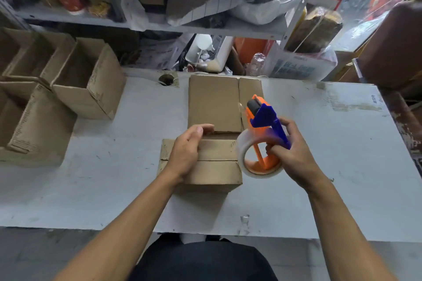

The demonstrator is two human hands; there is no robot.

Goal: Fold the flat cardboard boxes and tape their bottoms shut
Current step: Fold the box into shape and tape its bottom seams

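Our left hand [186, 148] presses relaxed fingers on the folded cardboard box [212, 166] mid-table [91, 189], its bottom flaps closed; our right hand [290, 150] grips the orange-and-blue tape dispenser [262, 134] just beside it, above flat cardboard [214, 102]

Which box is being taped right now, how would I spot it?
Start at the grey table and look to its near middle. The box there lies bottom up under the left hand, beside the tape dispenser in the right hand. Unlike the open boxes at left, its flaps are closed.
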